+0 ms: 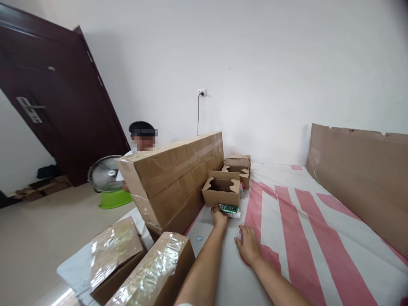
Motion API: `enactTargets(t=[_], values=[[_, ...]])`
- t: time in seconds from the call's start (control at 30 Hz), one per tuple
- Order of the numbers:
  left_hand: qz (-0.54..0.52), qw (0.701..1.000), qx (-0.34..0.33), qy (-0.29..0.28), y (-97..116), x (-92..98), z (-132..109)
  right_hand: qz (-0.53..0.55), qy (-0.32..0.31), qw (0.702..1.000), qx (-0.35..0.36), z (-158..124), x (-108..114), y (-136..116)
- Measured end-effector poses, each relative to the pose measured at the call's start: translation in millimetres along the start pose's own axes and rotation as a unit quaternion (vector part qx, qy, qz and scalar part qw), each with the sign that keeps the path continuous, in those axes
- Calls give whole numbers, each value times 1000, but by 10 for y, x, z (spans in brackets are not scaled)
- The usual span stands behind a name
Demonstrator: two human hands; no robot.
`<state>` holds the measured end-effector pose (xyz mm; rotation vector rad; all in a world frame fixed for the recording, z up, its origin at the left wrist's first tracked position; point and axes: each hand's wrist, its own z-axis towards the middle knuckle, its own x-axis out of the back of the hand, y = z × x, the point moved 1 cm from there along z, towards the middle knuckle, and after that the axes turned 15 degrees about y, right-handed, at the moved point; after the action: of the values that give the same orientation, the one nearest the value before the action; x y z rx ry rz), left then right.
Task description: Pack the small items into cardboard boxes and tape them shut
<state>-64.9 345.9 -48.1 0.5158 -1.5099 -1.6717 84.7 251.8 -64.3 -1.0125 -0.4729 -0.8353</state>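
A green tube with a white cap (230, 209) lies flat in front of a small open cardboard box (221, 198). My left hand (219, 217) reaches forward and grips the tube's left end, fingers partly hidden under it. Close by on the right, my right hand (248, 245) rests over the pink and white striped cloth (288, 221) with its fingers apart and nothing in it. The open box has cut-out flaps folded at its sides; its inside is dark.
Behind the box stand more small open boxes (244, 170). A row of taped cartons (178, 174) forms a wall on the left, with two taped boxes (153, 272) nearer me. A cardboard panel (357, 174) stands right. Beyond the cartons are a person (142, 131) and a fan (108, 174).
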Motion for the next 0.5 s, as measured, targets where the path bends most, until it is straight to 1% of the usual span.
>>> enactTargets(t=[0.07,0.17,0.23,0.3,0.37,0.4,0.43,0.47,0.5], values=[[26,1000,0,14,47,-30,-53,-7,-2,1000,3,2,2,-1],[52,998,-2,31,118,-18,-168,-18,-6,1000,6,9,18,-3],[64,997,-1,32,172,26,-273,-26,-14,1000,10,19,37,-6],[73,997,1,21,224,119,-439,-33,-28,999,17,30,57,-16],[78,997,1,-7,257,301,-710,-37,-46,998,28,38,72,-36],[78,997,-1,-27,262,440,-890,-39,-57,997,34,35,77,-49],[76,996,-6,-51,258,620,-1093,-40,-68,996,39,26,81,-62],[72,994,-15,-77,248,843,-1307,-42,-79,995,43,8,87,-73],[67,992,-27,-106,232,1109,-1515,-45,-89,994,47,-22,98,-79]])
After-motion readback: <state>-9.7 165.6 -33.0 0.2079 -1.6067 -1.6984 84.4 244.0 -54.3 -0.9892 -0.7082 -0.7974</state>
